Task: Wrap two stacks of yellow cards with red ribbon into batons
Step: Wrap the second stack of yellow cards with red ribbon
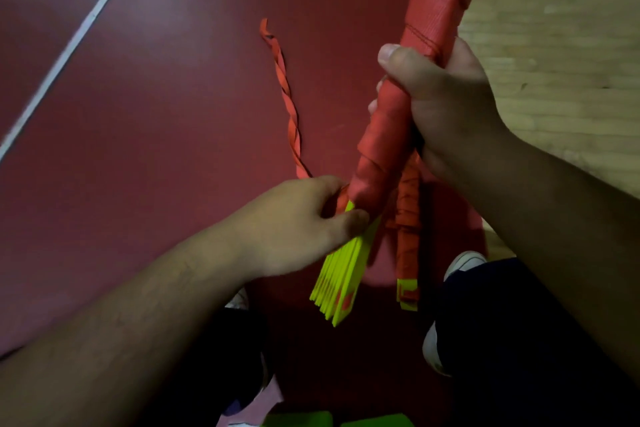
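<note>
**Light, Springy Bundle With a Ribbon Ready to Slip**

The right grip (440,104) is clenching the middle of the long baton of yellow cards wound in red ribbon (382,146). It is holding the baton slanted above the dark red floor (156,114), and the baton's top is running out of view. The left grip (311,215) is pinching the ribbon at the lowest turn, just where the bare yellow card ends (341,282) are fanning out below the wrap. From that pinch the loose twisted tail of red ribbon (289,100) is trailing away across the floor.

The bundle is looking light and stiff along its length. The thin cards are splaying wherever nothing is binding them, so they are probably sliding against one another easily. The ribbon is looking thin, soft and smooth, and any slack is likely to let the turns loosen. The soundest hold seems to be one grip round the wrapped part and the other pinching at the working edge.

A second, thinner red-wrapped baton with a yellow tip (408,236) is hanging just behind the first, coming out from under the right grip. Whether that grip is clasping it too, I cannot tell. It is crowding the space where the ribbon must pass round. A white shoe (465,262) is showing below, a white line (69,45) is crossing the floor, and pale wooden flooring (561,45) is lying to the right.
</note>
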Available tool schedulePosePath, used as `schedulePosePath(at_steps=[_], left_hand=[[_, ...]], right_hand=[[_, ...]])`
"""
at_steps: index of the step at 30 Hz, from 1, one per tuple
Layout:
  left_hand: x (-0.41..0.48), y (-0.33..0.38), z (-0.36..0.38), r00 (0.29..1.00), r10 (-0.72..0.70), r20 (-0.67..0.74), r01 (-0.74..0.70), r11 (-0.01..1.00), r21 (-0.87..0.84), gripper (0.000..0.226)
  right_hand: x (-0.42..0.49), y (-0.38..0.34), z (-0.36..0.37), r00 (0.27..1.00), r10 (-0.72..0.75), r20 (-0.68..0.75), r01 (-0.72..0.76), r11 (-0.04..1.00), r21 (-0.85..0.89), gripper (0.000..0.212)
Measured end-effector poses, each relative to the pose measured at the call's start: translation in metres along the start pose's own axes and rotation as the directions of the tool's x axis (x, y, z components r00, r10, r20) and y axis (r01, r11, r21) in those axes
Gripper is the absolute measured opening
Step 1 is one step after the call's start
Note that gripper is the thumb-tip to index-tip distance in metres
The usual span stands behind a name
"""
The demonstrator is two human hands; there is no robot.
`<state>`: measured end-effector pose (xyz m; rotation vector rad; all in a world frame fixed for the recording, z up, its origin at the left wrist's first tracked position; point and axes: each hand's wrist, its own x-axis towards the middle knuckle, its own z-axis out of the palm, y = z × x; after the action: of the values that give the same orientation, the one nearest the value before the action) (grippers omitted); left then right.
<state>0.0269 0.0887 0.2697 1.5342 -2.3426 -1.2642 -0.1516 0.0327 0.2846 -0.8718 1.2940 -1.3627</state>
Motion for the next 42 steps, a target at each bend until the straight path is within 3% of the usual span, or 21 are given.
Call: schedulePosePath(at_steps=[3, 8, 11, 14, 17, 18, 19, 22, 26, 31, 35, 39, 42], left_hand=[[0.0, 0.008, 0.006, 0.985, -0.008, -0.175, 0.036, 0.987, 0.158, 0.051], [0.004, 0.006, 0.012, 0.93, 0.001, -0.367, 0.057, 0.988, 0.146, 0.052], [0.004, -0.002, 0.005, 0.949, 0.069, -0.308, -0.072, 0.997, 0.001, 0.039], [-0.001, 0.002, -0.001, 0.981, 0.16, -0.111, -0.193, 0.884, -0.425, 0.029], [-0.006, 0.01, -0.004, 0.948, 0.319, 0.013, -0.248, 0.761, -0.599, 0.011], [-0.007, 0.01, -0.005, 0.938, 0.345, 0.038, -0.251, 0.75, -0.612, 0.015], [-0.006, 0.009, -0.007, 0.932, 0.356, 0.061, -0.251, 0.758, -0.602, 0.018], [-0.004, 0.0, -0.015, 0.926, 0.357, 0.122, -0.244, 0.814, -0.528, 0.015], [-0.003, -0.012, -0.025, 0.948, 0.241, 0.207, -0.119, 0.874, -0.472, 0.059], [-0.001, -0.018, -0.026, 0.972, 0.141, 0.189, -0.09, 0.962, -0.256, 0.037], [0.0, -0.012, -0.017, 0.992, 0.12, 0.025, -0.117, 0.988, -0.1, 0.052], [-0.003, -0.007, -0.016, 0.989, 0.129, -0.074, -0.128, 0.992, 0.02, 0.053], [-0.005, -0.007, -0.013, 0.991, 0.098, -0.089, -0.091, 0.992, 0.083, 0.063]], right_hand=[[-0.001, 0.001, 0.0, 0.998, -0.022, -0.057, 0.019, 0.998, -0.063, 0.036], [-0.003, -0.005, -0.001, 1.0, -0.009, 0.002, 0.009, 0.999, 0.034, 0.029], [-0.004, -0.009, -0.001, 0.991, -0.004, 0.137, -0.019, 0.985, 0.169, 0.028], [-0.004, -0.016, -0.005, 0.955, -0.002, 0.296, -0.078, 0.963, 0.258, 0.032], [-0.006, -0.022, -0.01, 0.831, 0.004, 0.556, -0.24, 0.905, 0.353, 0.035], [-0.008, -0.023, -0.011, 0.786, -0.001, 0.618, -0.295, 0.878, 0.377, 0.042], [-0.009, -0.023, -0.011, 0.765, -0.002, 0.644, -0.327, 0.86, 0.391, 0.042], [-0.011, -0.025, -0.012, 0.796, 0.044, 0.604, -0.332, 0.866, 0.375, 0.018], [-0.009, -0.024, -0.013, 0.853, 0.1, 0.513, -0.294, 0.903, 0.313, 0.008], [-0.006, -0.016, -0.009, 0.935, 0.078, 0.345, -0.167, 0.957, 0.238, 0.002], [-0.004, -0.012, -0.004, 0.977, 0.015, 0.213, -0.054, 0.982, 0.179, 0.013], [-0.003, -0.01, -0.001, 0.979, -0.021, 0.203, -0.003, 0.993, 0.118, 0.038], [-0.005, -0.007, 0.0, 0.973, -0.006, 0.232, -0.013, 0.997, 0.081, 0.042]])
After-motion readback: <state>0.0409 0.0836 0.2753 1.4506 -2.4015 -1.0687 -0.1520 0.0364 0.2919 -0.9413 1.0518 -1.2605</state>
